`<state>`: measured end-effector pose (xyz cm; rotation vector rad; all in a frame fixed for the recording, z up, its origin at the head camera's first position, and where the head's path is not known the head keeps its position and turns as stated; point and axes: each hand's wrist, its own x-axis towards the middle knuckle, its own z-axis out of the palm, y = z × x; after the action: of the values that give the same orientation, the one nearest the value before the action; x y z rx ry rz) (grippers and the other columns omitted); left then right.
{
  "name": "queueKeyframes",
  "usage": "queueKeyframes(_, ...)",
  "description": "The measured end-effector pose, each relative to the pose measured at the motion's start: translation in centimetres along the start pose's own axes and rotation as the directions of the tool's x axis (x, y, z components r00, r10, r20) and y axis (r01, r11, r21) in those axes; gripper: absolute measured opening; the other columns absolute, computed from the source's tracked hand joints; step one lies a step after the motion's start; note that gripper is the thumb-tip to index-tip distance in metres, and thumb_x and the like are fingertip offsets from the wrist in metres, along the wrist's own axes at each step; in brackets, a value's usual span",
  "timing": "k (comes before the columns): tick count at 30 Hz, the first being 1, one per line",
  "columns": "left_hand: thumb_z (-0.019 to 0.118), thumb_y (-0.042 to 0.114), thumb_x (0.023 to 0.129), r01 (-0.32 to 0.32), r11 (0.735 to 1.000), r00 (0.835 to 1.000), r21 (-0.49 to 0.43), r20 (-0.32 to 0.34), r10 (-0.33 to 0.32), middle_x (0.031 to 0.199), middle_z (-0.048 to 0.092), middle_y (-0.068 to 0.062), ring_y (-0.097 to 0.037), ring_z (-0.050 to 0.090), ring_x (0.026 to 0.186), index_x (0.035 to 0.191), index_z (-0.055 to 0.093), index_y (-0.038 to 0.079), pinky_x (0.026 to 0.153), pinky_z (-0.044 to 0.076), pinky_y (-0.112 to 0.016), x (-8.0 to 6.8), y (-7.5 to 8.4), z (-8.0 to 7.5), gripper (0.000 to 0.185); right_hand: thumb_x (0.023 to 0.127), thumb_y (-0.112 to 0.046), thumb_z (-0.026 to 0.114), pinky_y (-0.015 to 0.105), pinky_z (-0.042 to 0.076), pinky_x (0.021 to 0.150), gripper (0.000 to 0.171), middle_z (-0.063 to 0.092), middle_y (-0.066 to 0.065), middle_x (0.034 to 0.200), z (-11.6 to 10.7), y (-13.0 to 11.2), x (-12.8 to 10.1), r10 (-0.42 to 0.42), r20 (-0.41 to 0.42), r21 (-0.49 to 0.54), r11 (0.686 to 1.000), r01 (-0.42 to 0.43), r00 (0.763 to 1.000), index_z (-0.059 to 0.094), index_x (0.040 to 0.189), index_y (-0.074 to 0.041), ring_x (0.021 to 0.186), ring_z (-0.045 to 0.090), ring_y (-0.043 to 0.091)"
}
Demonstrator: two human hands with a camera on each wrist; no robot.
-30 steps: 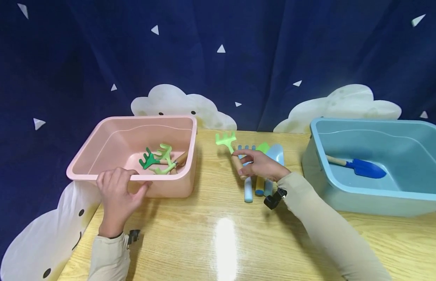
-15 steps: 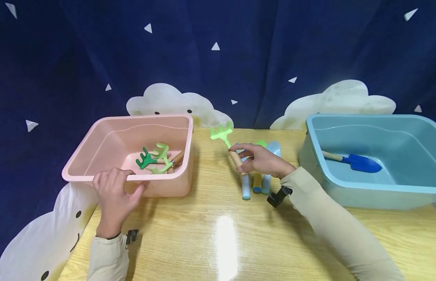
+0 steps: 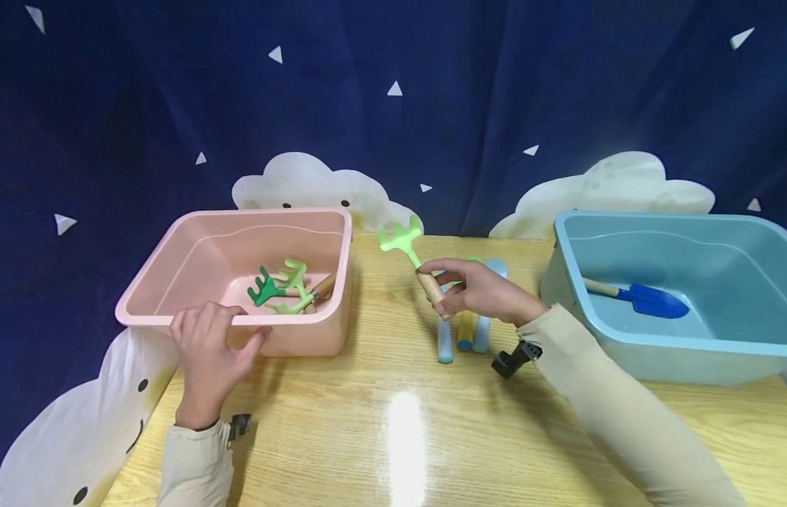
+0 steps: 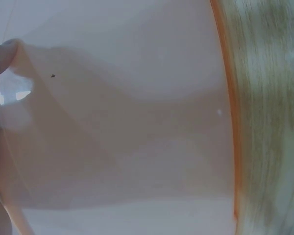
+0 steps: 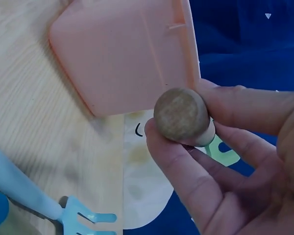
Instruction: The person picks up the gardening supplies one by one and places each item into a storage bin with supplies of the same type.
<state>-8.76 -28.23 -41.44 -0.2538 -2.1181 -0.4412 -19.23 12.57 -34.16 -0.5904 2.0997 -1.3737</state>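
Note:
In the head view, my right hand (image 3: 488,290) pinches the wooden handle of a small light green hand rake (image 3: 402,239), its tines pointing up and away. The right wrist view shows the round butt of the rake's handle (image 5: 180,116) between thumb and fingers. My left hand (image 3: 206,355) grips the near rim of a pink bin (image 3: 152,320), fingers over the edge and thumb outside. Inside the bin lie a dark green rake (image 3: 265,287), light green rakes (image 3: 294,272) and a brown wooden handle (image 3: 324,286). Beneath my right hand lie tools with blue (image 3: 445,343) and yellow (image 3: 466,334) handles.
A blue bin (image 3: 659,362) stands at the right, holding a blue trowel (image 3: 656,301) with a wooden handle. Both bins rest on a wooden table (image 3: 330,422). Behind it hangs a dark blue curtain (image 3: 444,127) with white clouds and triangles.
My right hand has raised the light green rake slightly, and its head sits higher against the cloud curtain. The left hand keeps its place on the pink bin's rim.

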Motion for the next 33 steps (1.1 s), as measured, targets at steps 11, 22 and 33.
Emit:
queueKeyframes(11, 0.068, 0.043, 0.073, 0.002, 1.000, 1.000, 0.012, 0.008, -0.002, 0.075, 0.054, -0.015, -0.038, 0.045, 0.080, 0.091, 0.064, 0.000, 0.090, 0.025, -0.057, 0.1, 0.1, -0.1, 0.046, 0.081, 0.013, 0.061, 0.034, 0.056, 0.086, 0.074, 0.057, 0.016, 0.135, -0.2, -1.8, -1.0, -0.030, -0.011, 0.022, 0.999, 0.030, 0.999, 0.047, 0.145, -0.021, 0.095, 0.074, 0.020)
queueKeyframes(22, 0.069, 0.045, 0.074, -0.004, 1.000, 1.000, 0.006, -0.003, 0.004, 0.075, 0.054, -0.015, -0.038, 0.045, 0.080, 0.090, 0.063, -0.001, 0.090, 0.024, -0.056, 0.1, 0.1, 0.0, 0.049, 0.081, 0.013, 0.064, 0.035, 0.057, 0.083, 0.073, 0.059, 0.015, 0.136, -0.2, -3.8, -1.8, -0.048, 0.011, -0.037, 0.998, 0.048, 0.999, 0.048, 0.144, -0.020, 0.095, 0.073, 0.021)
queueKeyframes(33, 0.068, 0.049, 0.077, -0.004, 1.000, 1.000, 0.012, 0.003, 0.004, 0.075, 0.054, -0.015, -0.038, 0.045, 0.080, 0.089, 0.063, -0.001, 0.091, 0.025, -0.056, 0.1, 0.1, -0.1, 0.051, 0.081, 0.012, 0.065, 0.036, 0.058, 0.081, 0.070, 0.060, 0.015, 0.135, 0.0, -5.6, -2.1, -0.084, 0.009, -0.063, 0.994, 0.084, 0.996, 0.050, 0.143, -0.018, 0.092, 0.071, 0.025)
